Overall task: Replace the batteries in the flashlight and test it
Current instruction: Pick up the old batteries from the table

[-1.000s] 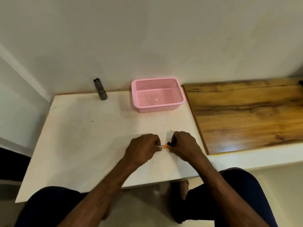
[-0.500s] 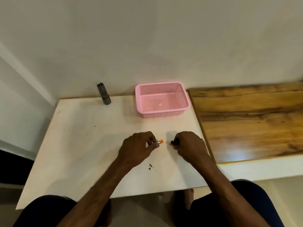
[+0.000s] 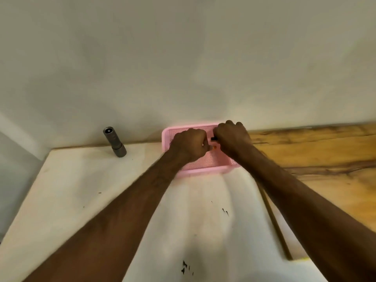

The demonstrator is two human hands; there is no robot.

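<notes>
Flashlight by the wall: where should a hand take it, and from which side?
Probably round the narrower upper barrel of the flashlight, which stands on its wider end on the white table. Come from the front, since the wall is close behind. The left hand, over the pink basket, is nearer.

The basket (image 3: 203, 170), at centre, is pink with a fine mesh pattern. Over it show a black piece (image 3: 213, 138) and, just below, an orange bit (image 3: 214, 147). The flashlight (image 3: 115, 141), at left, is dull grey. The table (image 3: 81, 190) is off-white with black specks. The board (image 3: 315, 151), at right, is golden brown with dark grain streaks. The wall (image 3: 183, 58) is plain cream.
</notes>
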